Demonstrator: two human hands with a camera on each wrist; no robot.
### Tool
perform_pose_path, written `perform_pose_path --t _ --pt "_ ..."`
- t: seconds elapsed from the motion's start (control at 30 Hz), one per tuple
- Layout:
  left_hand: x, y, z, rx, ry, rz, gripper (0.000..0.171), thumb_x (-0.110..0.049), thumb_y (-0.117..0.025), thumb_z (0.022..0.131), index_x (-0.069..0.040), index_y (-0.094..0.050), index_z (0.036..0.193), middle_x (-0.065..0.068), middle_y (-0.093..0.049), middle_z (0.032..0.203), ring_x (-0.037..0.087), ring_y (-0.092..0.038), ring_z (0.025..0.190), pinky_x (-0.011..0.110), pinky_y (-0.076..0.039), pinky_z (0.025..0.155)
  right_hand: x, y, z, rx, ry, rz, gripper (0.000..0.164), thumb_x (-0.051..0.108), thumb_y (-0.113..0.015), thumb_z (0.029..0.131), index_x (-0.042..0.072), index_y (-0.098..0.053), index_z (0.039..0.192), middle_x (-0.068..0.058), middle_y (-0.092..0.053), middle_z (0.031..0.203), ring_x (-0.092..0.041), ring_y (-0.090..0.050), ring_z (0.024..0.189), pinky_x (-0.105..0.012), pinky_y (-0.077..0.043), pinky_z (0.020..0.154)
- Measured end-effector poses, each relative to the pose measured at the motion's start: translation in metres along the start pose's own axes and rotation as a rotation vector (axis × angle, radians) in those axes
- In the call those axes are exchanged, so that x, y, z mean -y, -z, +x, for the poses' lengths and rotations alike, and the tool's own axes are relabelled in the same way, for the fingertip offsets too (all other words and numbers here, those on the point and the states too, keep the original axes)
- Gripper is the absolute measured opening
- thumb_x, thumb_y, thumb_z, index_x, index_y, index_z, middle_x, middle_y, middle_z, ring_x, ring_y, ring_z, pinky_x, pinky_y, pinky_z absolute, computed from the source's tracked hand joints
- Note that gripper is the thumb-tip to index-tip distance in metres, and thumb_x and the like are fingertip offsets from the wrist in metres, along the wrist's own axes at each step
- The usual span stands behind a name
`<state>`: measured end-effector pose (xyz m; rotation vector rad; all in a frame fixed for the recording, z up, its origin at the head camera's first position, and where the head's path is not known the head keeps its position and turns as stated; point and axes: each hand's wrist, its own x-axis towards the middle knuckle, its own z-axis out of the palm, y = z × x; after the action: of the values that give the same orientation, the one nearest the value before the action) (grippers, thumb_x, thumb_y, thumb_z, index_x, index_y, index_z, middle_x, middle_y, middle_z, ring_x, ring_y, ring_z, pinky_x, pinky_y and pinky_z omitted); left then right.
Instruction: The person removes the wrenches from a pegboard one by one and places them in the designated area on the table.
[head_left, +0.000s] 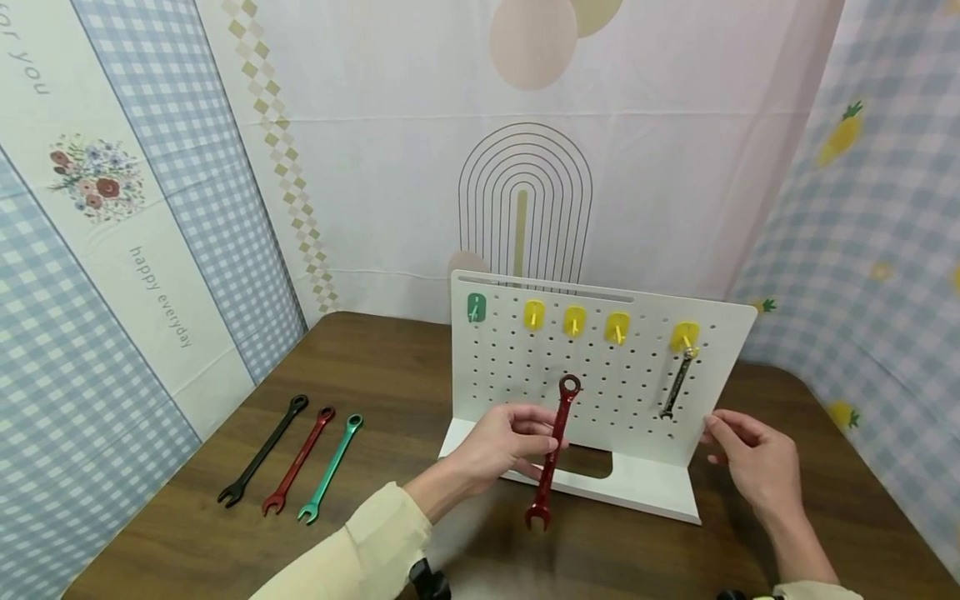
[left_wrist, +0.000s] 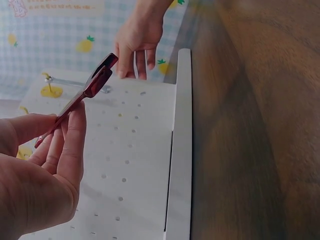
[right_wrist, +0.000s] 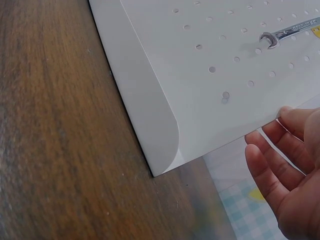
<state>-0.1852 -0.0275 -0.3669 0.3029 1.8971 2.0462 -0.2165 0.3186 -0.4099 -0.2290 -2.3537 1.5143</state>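
Observation:
My left hand [head_left: 498, 446] pinches a dark red combination wrench [head_left: 556, 450] by the middle of its shaft, ring end up and open end down, in front of the white pegboard [head_left: 517, 367]. In the left wrist view the same wrench [left_wrist: 82, 97] is seen edge-on between thumb and fingers. At the board's right edge my right hand [head_left: 761, 462] grips the rim, its thumb [right_wrist: 292, 114] at the front face and fingers partly beyond the edge. A small silver wrench [head_left: 677, 385] hangs from the rightmost yellow hook [head_left: 684, 335].
Black [head_left: 262, 452], red [head_left: 298, 460] and green [head_left: 331, 469] wrenches lie side by side on the brown table [head_left: 360, 354], left of the board. The board also bears a green hook [head_left: 476, 307] and three yellow hooks [head_left: 574, 321]. Patterned cloth [head_left: 360, 150] hangs behind.

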Motion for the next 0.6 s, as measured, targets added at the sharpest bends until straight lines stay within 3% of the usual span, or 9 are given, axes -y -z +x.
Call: perform_pose_path --t 0.13,0.33,0.6 --pt "0.001 0.005 -0.002 -0.002 -0.001 0.008 0.024 0.004 -0.070 0.097 0.006 -0.070 0.120 0.026 -0.075 0.113 0.014 -0.072 0.084 0.042 -0.068 0.073 0.000 0.000 0.000 0.000 0.005 -0.001 0.039 0.029 -0.072 0.102 -0.005 -0.072 0.121 0.022 -0.073 0.079 -0.001 -0.073 0.073 -0.026 -0.064 0.062" --pt "0.003 0.013 -0.007 -0.018 0.004 0.029 0.026 0.003 -0.071 0.096 0.005 -0.070 0.122 0.007 -0.074 0.100 0.014 -0.070 0.082 0.041 -0.068 0.073 0.000 0.001 0.000 -0.002 0.000 0.002 0.039 0.030 -0.072 0.102 -0.004 -0.072 0.120 0.023 -0.072 0.078 0.000 -0.072 0.072 -0.026 -0.064 0.062" --pt "0.004 0.021 -0.009 -0.021 -0.007 0.033 0.028 0.001 -0.070 0.097 0.007 -0.068 0.124 0.004 -0.070 0.097 0.014 -0.070 0.082 0.042 -0.068 0.074 -0.001 0.000 0.001 0.002 -0.003 -0.006 0.039 0.030 -0.072 0.102 -0.004 -0.072 0.121 0.024 -0.071 0.078 0.002 -0.071 0.071 -0.026 -0.064 0.062"
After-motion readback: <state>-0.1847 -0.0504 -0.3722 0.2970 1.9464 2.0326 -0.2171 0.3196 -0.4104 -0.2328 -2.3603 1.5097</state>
